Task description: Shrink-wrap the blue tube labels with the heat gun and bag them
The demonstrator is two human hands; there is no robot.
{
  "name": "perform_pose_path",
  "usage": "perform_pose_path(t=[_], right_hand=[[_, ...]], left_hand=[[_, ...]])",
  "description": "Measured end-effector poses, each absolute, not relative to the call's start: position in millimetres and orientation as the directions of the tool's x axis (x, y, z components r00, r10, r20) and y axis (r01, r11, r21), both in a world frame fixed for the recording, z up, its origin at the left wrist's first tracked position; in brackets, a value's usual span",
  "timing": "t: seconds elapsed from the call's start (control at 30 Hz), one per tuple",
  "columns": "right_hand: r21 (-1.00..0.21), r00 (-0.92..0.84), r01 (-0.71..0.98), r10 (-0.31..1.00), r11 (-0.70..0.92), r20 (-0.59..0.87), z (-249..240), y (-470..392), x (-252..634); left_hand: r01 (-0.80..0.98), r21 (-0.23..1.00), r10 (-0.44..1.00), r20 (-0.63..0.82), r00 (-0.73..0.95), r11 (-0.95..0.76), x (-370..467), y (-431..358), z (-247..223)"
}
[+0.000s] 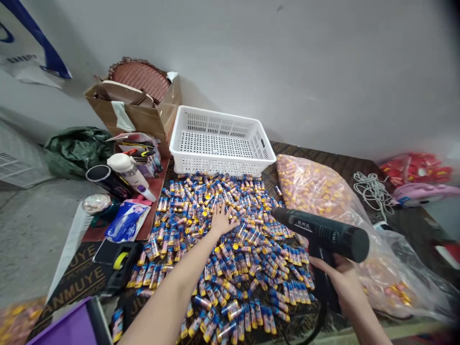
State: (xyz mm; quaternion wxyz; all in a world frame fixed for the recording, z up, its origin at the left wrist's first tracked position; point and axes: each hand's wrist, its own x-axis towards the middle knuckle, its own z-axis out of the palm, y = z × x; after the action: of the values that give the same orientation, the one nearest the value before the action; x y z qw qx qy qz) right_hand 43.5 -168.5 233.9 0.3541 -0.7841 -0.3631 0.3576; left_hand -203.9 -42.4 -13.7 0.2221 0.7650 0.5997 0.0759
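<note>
Many small tubes (237, 263) with blue and yellow ends and pink middles lie spread over a dark printed board. My left hand (222, 221) rests among them, palm down, with its fingers spread. In my right hand (341, 280) is a black heat gun (319, 232), gripped by its handle. Its nozzle points left, over the right side of the tubes. A black cord hangs from the bottom of the handle. Beside the heat gun lies a large clear plastic bag (312, 184) filled with similar pink and yellow pieces.
Behind the tubes stands a white plastic basket (219, 165) against the wall. A cardboard box (143, 117), bottles (127, 172), a blue packet (127, 223) and a tape dispenser (118, 266) line the left. To the right are a coiled white cord (373, 194) and a pink fan (424, 194).
</note>
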Motion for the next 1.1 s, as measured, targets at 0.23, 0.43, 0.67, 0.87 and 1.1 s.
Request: perform_pose_path(t=[0.23,0.43,0.67,0.87,1.1], right_hand=[[-0.825,0.369,0.357,0.877,-0.439,-0.307,181.7,-132.4,35.7],[-0.862,0.296,0.369,0.923,-0.347,-0.245,147.9,-72.8,5.6],[-0.823,0.147,0.466,0.945,-0.326,-0.291,133.4,-36.9,-13.6],[-0.738,-0.022,0.580,0.899,-0.345,-0.437,154.3,-97.4,-7.0],[-0.720,-0.086,0.639,0.905,-0.272,-0.417,175.4,-156.9,0.0]], left_hand=[[0.861,0.432,0.934,-0.106,0.343,-0.267,-202.9,-112.6,-23.7],[0.851,0.395,0.915,-0.056,0.400,-0.347,-207.3,-157.5,-20.7],[0.824,0.397,0.880,-0.076,0.469,-0.405,-214.7,-201.9,-12.9],[0.822,0.443,0.900,-0.074,0.430,-0.357,-224.6,-232.8,-5.9],[0.790,0.510,0.925,0.034,0.378,-0.341,-250.6,-252.2,-1.9]])
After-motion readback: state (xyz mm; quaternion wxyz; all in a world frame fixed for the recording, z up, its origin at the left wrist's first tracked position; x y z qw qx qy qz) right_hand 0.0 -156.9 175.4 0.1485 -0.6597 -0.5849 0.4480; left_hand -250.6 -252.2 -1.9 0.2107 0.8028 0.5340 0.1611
